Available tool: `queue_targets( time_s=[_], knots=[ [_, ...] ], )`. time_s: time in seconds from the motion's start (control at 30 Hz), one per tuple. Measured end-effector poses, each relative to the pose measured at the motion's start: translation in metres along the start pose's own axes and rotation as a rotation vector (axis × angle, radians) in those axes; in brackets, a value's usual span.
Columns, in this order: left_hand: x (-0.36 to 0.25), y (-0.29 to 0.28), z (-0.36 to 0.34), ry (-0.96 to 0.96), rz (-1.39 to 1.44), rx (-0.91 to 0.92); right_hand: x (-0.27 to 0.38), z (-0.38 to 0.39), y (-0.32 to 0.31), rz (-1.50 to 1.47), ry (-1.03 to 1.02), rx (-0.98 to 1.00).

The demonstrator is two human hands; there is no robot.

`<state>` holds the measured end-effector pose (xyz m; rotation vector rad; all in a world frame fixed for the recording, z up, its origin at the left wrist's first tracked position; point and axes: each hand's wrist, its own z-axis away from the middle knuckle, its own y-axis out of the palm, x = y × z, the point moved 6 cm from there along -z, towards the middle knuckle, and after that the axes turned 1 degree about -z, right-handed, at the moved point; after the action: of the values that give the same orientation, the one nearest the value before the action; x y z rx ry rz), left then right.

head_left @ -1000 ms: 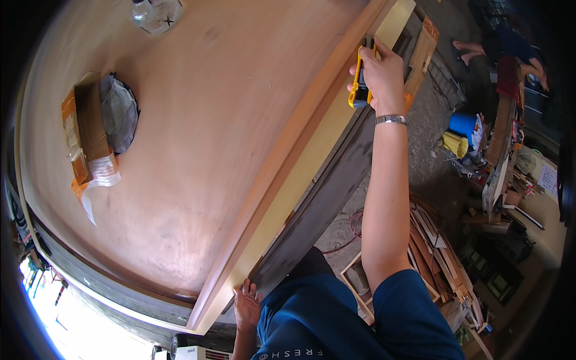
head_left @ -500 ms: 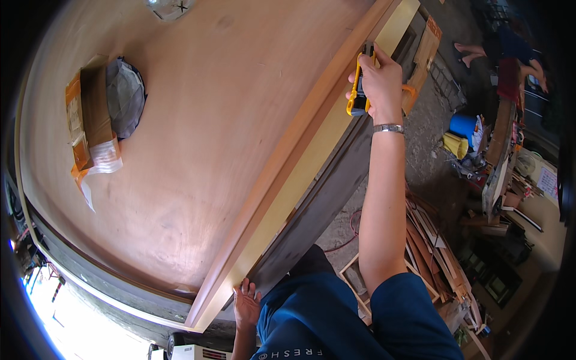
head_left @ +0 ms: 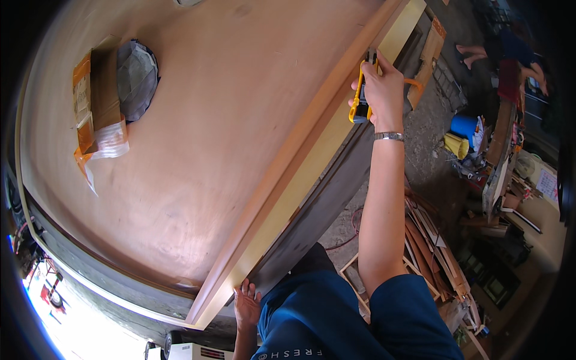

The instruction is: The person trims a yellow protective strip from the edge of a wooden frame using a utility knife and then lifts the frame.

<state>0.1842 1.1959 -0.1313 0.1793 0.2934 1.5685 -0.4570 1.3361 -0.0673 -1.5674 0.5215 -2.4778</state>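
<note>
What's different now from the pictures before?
The right hand and its yellow-and-black tool sit a little lower in the picture. The cardboard box and grey round bundle have shifted up and right, perhaps because the camera moved. Neither hand grabbed or let go of anything. The left hand stayed by the pale wood strip's lower end.

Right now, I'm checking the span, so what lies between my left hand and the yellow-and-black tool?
In the head view, the pale wooden strip runs from your left hand toward the yellow-and-black tool in your right hand.
</note>
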Motion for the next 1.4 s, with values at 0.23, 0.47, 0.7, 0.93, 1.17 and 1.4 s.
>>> queue_targets(
  time_s=[0.23, 0.47, 0.7, 0.93, 1.17, 1.4],
  knots=[
    [-0.005, -0.015, 0.006, 0.018, -0.022, -0.022, -0.008, 0.018, 0.005, 0.0, 0.009, -0.01],
    [-0.01, -0.039, 0.011, 0.038, -0.029, -0.01, -0.015, 0.041, 0.012, 0.012, 0.006, -0.003],
    [-0.031, -0.077, 0.033, 0.066, -0.151, -0.14, -0.015, 0.041, 0.017, 0.005, -0.012, 0.062],
    [-0.091, -0.145, 0.103, 0.279, -0.735, -0.391, -0.013, 0.034, 0.01, 0.098, -0.082, -0.022],
    [-0.142, -0.221, 0.134, 0.557, -0.643, -0.703, -0.019, 0.031, 0.01, 0.019, -0.096, -0.017],
    [-0.158, -0.177, 0.103, 0.679, -1.02, -0.61, -0.023, 0.035, 0.013, -0.04, -0.095, -0.029]
  ],
)
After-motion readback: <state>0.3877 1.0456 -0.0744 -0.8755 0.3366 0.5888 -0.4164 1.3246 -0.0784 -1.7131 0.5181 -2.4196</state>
